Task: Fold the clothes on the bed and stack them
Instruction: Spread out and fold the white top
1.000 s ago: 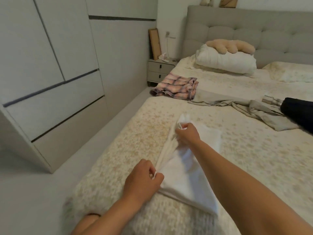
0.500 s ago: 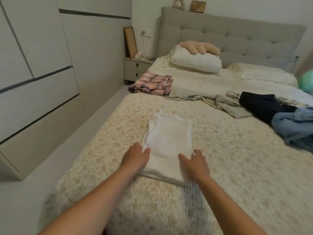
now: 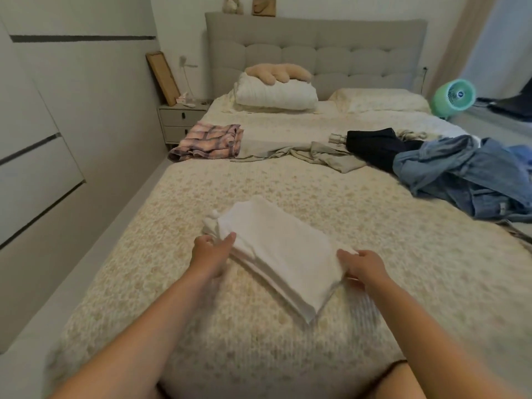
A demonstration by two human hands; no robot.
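At the near end of the bed (image 3: pixel 403 283), the left hand (image 3: pixel 211 256) grips the left edge of a folded white garment (image 3: pixel 276 251), thumb on top and fingers tucked beneath, while the right hand (image 3: pixel 364 267) pinches its right corner the same way — both hold the bundle rather than press it flat. The garment's near corner hangs just off the bedspread, so it looks lifted or about to be. Judging by that, the folding of this piece is finished and the step in hand is carrying it to a stack; the folded plaid garment (image 3: pixel 208 142) near the bed's left edge seems the likely base. The move calls for keeping the layers level so they do not slide apart. Still unfolded beyond are a beige garment (image 3: pixel 313 152), a dark garment (image 3: pixel 377 145) and denim clothes (image 3: pixel 466 174) — these last run off the right edge. The fingers under the cloth are hidden, and both hands are slightly blurred.
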